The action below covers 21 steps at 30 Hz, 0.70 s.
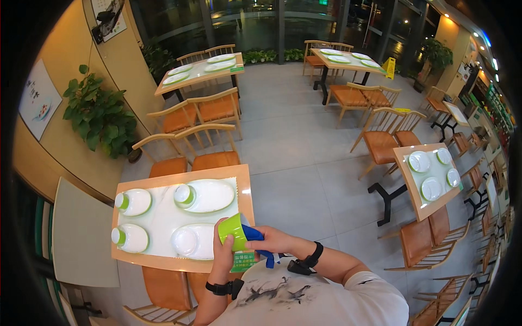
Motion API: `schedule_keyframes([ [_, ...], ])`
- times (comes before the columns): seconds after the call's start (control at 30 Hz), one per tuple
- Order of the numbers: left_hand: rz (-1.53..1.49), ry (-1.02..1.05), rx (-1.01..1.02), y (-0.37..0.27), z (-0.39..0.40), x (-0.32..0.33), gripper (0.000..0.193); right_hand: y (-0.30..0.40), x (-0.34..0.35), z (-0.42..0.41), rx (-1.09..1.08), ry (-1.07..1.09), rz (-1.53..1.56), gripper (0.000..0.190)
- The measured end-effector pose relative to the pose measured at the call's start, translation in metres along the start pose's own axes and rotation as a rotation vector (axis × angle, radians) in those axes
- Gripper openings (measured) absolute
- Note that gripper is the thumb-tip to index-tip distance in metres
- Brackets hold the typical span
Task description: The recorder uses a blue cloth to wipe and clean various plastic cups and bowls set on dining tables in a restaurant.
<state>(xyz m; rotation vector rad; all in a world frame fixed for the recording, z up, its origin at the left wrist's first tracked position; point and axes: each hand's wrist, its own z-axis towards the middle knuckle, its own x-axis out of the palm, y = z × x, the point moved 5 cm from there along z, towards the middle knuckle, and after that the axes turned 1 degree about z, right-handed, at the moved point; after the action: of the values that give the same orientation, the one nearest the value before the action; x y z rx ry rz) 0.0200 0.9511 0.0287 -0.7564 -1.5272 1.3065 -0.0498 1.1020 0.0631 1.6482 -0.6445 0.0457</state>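
Note:
My left hand (pixel 222 247) grips a lime-green cup (pixel 231 231) with a white inside, held tilted over the near right corner of the table. With my right hand (pixel 272 239) I pinch a blue cloth (pixel 253 234), part of which is tucked into the cup's mouth. Its loose end hangs below my fingers. On the table (pixel 163 263) are several white oval plates with green rims. Small green-and-white cups, such as this one (pixel 185 194), rest on three of them. A round white dish (pixel 185 242) sits on the plate nearest my left hand (pixel 206 240).
Orange-seated wooden chairs (pixel 166 287) stand at both long sides of this table. A second table (pixel 426 210) with round plates is to the right, and two more stand near the windows. A leafy potted plant (pixel 96 116) is by the left wall. A yellow floor sign (pixel 389 68) stands farther off.

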Motion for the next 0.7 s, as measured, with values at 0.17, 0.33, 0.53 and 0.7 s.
schedule_keyframes([
  [0.17,-0.226,-0.047,-0.478,-0.009,-0.005,0.002,0.058,0.005,0.005,0.005,-0.207,0.058,-0.573,0.028],
  [0.33,-0.220,0.033,-0.660,-0.011,-0.008,0.000,0.064,-0.005,0.002,0.004,-0.300,0.068,-0.808,0.029],
  [0.53,-0.123,0.142,-0.472,-0.005,-0.006,0.002,0.065,-0.013,-0.017,0.007,-0.033,-0.136,-0.053,0.035],
  [0.7,0.239,0.108,0.036,-0.026,0.005,0.016,0.071,-0.007,-0.020,0.000,0.165,-0.151,0.274,0.034],
])
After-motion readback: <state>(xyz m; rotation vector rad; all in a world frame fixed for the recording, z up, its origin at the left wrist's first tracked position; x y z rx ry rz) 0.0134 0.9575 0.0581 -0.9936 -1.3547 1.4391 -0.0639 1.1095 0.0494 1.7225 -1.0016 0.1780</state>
